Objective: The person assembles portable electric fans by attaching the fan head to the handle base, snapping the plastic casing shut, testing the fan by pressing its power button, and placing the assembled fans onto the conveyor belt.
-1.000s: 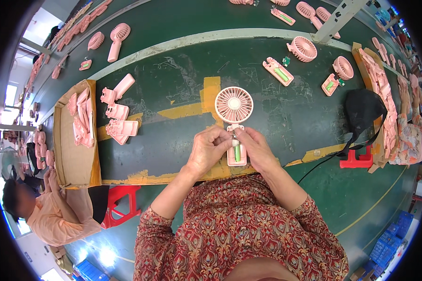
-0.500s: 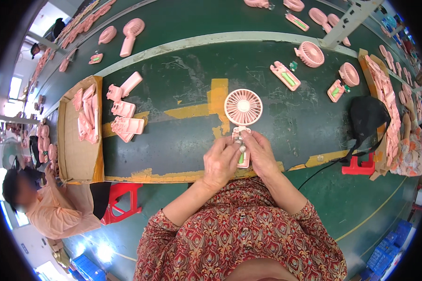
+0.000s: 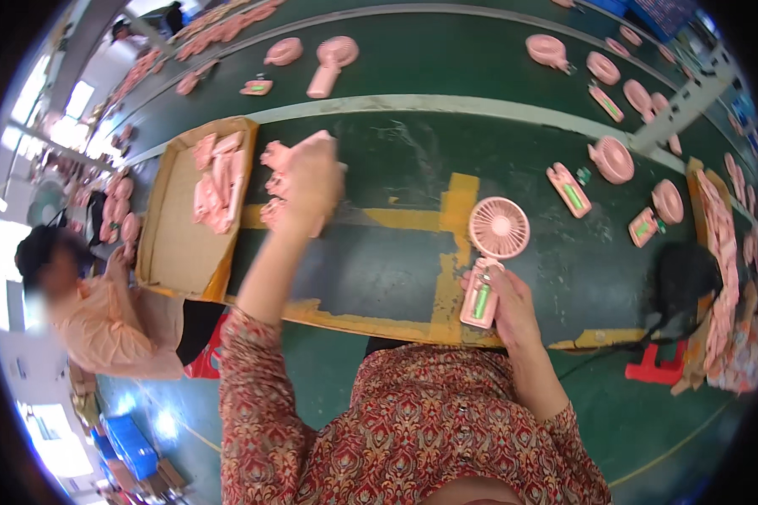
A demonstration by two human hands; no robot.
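My right hand (image 3: pixel 515 307) is closed around the side of a small pink handheld fan (image 3: pixel 499 227). Its round grille points away from me, and the opened handle shows a green battery cell (image 3: pixel 482 300). My left hand (image 3: pixel 313 185) is stretched out over the pink plastic handle shells (image 3: pixel 276 187) lying beside the cardboard box. Motion smears that hand and its fingers are mostly hidden, so whether it grips a shell cannot be made out.
An open cardboard box (image 3: pixel 162 259) with pink shells stands at left. Opened fans (image 3: pixel 569 189) lie at right, near a black cloth item (image 3: pixel 682 273) and another box of pink parts (image 3: pixel 720 261). A metal rail (image 3: pixel 396 104) crosses behind. A co-worker (image 3: pixel 101 311) sits at left.
My left hand has left the fan and reached far left to the pink shells. My right hand still holds the fan. The whole view has shifted, with the table contents now appearing farther right.
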